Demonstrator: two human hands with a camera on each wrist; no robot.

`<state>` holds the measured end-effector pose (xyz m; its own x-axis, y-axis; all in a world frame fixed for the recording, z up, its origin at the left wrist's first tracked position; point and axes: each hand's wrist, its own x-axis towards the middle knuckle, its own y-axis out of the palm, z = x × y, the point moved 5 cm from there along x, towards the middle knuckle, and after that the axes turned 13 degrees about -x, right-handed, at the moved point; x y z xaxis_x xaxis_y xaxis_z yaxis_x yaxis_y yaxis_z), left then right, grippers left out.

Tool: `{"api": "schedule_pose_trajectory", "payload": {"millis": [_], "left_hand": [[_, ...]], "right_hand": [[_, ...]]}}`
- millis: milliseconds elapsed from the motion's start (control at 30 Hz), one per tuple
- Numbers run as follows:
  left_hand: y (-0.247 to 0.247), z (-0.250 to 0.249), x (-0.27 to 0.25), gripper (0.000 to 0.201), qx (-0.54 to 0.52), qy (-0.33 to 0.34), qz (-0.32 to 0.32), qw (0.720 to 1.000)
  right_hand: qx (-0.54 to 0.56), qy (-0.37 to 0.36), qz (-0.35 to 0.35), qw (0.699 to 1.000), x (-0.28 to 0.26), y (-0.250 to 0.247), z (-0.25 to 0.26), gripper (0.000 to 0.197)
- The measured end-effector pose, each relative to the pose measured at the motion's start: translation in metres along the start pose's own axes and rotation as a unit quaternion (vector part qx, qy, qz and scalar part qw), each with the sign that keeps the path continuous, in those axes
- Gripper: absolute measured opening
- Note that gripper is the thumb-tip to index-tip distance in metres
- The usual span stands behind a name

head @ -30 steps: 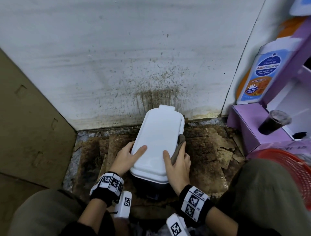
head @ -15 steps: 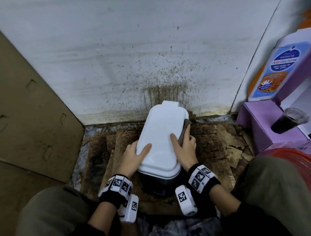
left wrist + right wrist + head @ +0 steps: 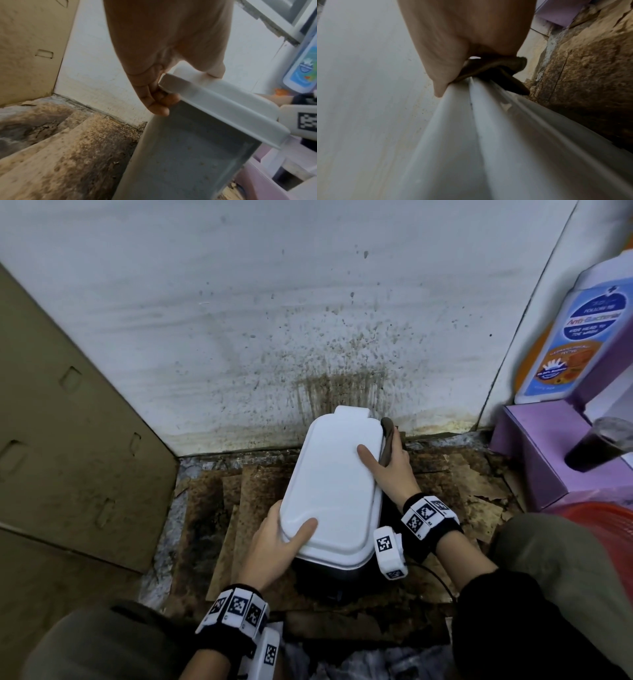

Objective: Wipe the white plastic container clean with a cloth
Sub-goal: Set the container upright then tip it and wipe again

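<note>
The white plastic container (image 3: 337, 484) with its lid stands on the stained floor near the wall. My left hand (image 3: 274, 542) grips its near left corner, thumb on the lid and fingers curled under the lid's rim (image 3: 214, 97). My right hand (image 3: 390, 467) holds a brown cloth (image 3: 387, 440) against the container's far right edge, thumb lying on the lid. In the right wrist view the cloth (image 3: 501, 69) is bunched under my fingers on the lid's rim (image 3: 488, 108). The right fingers are hidden behind the cloth.
A dirt-spattered white wall (image 3: 308, 320) rises right behind the container. A cardboard sheet (image 3: 68, 422) leans on the left. To the right are a purple box (image 3: 541, 460), a dark cup (image 3: 596, 443), a large bottle-shaped display (image 3: 579, 344) and a red basket (image 3: 596, 525). Torn cardboard (image 3: 462, 474) covers the floor.
My right hand has slid the cloth along the container's right edge away from me, toward the wall. The left hand has stayed on the near left corner.
</note>
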<state>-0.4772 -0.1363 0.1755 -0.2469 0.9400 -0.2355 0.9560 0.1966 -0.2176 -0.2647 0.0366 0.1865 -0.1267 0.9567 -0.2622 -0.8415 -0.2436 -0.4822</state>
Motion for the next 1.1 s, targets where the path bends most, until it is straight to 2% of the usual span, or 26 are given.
{"api": "schedule_pose_trajectory", "payload": {"millis": [167,267,333,500,567,667,767,1100], "left_hand": [[-0.001,0.003,0.0,0.059,-0.034,0.003,0.011,0.999],[-0.002,-0.003,0.002,0.042,-0.055,0.012,0.018,0.998],[-0.005,-0.008,0.006,0.039,-0.068,0.021,0.02,0.997],[-0.01,-0.021,0.017,0.036,-0.065,0.045,0.046,0.996],[-0.016,-0.021,0.024,0.038,-0.046,0.052,0.046,0.997],[-0.025,-0.013,0.038,0.053,-0.008,0.038,0.043,0.998],[-0.022,-0.012,0.044,0.052,0.009,0.013,0.049,0.999],[-0.005,-0.018,0.015,0.064,0.021,-0.006,-0.042,0.999]], "right_hand": [[0.013,-0.001,-0.003,1.0,0.016,0.003,-0.019,0.11],[0.05,-0.006,-0.004,0.999,0.005,-0.004,-0.011,0.105],[0.072,-0.007,-0.007,0.997,-0.002,-0.007,-0.006,0.105],[0.105,0.049,-0.086,0.989,-0.027,-0.012,-0.013,0.109],[0.106,0.076,-0.119,0.984,-0.042,-0.012,-0.018,0.103],[0.099,0.101,-0.135,0.981,-0.059,-0.009,-0.025,0.102],[0.064,0.099,-0.137,0.984,-0.062,-0.004,-0.028,0.102],[0.035,0.087,-0.14,0.986,-0.044,-0.002,-0.02,0.094]]}}
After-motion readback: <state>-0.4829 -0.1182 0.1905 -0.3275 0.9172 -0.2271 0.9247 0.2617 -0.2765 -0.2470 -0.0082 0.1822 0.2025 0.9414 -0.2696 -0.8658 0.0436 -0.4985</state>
